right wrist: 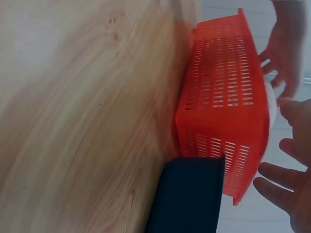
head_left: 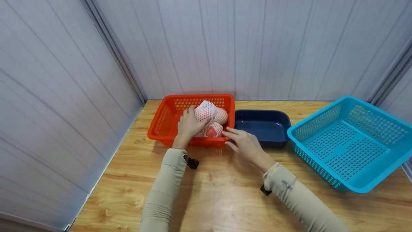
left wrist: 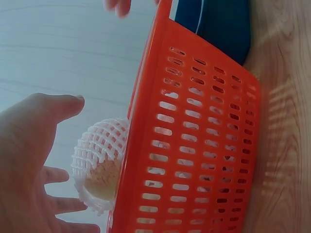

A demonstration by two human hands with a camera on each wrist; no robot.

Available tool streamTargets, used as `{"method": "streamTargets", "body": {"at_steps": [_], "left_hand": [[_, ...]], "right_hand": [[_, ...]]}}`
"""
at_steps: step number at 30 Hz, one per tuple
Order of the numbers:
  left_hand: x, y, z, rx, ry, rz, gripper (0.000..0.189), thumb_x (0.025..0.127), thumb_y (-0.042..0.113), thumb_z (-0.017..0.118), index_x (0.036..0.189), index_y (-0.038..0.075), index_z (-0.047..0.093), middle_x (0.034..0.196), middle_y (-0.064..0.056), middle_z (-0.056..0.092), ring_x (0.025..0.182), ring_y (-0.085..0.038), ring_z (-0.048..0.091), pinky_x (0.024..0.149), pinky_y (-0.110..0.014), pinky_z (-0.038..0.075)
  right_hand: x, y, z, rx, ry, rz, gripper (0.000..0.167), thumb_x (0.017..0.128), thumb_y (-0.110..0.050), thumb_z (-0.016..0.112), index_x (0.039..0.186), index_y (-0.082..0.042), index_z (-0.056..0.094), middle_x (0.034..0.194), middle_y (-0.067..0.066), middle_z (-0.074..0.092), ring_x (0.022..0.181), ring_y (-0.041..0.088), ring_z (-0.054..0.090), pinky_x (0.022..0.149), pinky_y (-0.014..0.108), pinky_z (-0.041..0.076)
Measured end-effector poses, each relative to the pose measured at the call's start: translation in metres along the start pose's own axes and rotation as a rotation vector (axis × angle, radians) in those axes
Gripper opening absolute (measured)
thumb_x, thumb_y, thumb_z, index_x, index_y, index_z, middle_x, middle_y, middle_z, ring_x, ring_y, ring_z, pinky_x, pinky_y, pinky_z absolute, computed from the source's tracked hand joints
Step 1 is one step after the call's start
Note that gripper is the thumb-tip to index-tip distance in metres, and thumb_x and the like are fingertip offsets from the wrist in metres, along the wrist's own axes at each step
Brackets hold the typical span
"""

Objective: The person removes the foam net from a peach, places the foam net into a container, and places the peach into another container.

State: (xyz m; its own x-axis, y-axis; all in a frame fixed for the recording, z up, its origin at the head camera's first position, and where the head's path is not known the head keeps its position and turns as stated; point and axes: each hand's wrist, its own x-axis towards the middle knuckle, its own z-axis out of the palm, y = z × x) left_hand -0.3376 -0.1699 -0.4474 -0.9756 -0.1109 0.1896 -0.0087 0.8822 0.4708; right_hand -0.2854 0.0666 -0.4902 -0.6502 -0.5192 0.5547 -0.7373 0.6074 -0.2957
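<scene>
My left grip [head_left: 190, 125] was spread, thumb well apart from fingers; whether they touched the upper netted fruit [head_left: 204, 110], I couldn't tell. That fruit lay just to its right, nearly round with no clear long axis, showing above the rim of the red basket [head_left: 206, 142], beside other netted fruits [head_left: 220, 116]. My right grip [head_left: 244, 144], also spread, was farther off, by the basket's near right corner.

High, forward-down head view, 2 close wrist views, red basket [head_left: 206, 142] in all 3.
</scene>
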Motion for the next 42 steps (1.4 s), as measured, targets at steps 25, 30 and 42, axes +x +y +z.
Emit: {"method": "streamTargets", "body": {"at_steps": [25, 30, 42], "left_hand": [[0.012, 0.008, 0.014, -0.018, -0.055, -0.014, 0.097, 0.074, 0.062, 0.073, 0.146, 0.012, 0.030, 0.134, -0.019, 0.041, 0.113, -0.040, 0.051, 0.094, -0.058, 0.042], [0.014, 0.007, 0.025, -0.023, -0.010, -0.021, 0.087, 0.076, 0.050, 0.078, 0.143, 0.013, 0.036, 0.127, -0.017, 0.044, 0.103, -0.036, 0.056, 0.091, -0.052, 0.048], [0.014, 0.003, 0.029, -0.082, 0.090, -0.017, 0.083, 0.074, 0.047, 0.080, 0.138, 0.014, 0.040, 0.121, -0.016, 0.045, 0.097, -0.035, 0.057, 0.086, -0.048, 0.051]], "right_hand": [[0.005, 0.003, 0.021, -0.022, 0.094, -0.023, 0.021, 0.088, -0.018, 0.073, 0.107, -0.011, 0.076, 0.109, 0.005, 0.071, 0.089, 0.026, 0.061, 0.074, 0.038, 0.052], [0.002, 0.003, 0.022, -0.026, 0.101, -0.015, 0.021, 0.088, -0.019, 0.072, 0.107, -0.011, 0.076, 0.110, 0.005, 0.071, 0.090, 0.026, 0.061, 0.073, 0.038, 0.052], [0.007, -0.001, 0.019, 0.000, 0.055, -0.002, 0.021, 0.088, -0.017, 0.072, 0.106, -0.007, 0.076, 0.109, 0.009, 0.070, 0.093, 0.028, 0.062, 0.077, 0.040, 0.053]]}}
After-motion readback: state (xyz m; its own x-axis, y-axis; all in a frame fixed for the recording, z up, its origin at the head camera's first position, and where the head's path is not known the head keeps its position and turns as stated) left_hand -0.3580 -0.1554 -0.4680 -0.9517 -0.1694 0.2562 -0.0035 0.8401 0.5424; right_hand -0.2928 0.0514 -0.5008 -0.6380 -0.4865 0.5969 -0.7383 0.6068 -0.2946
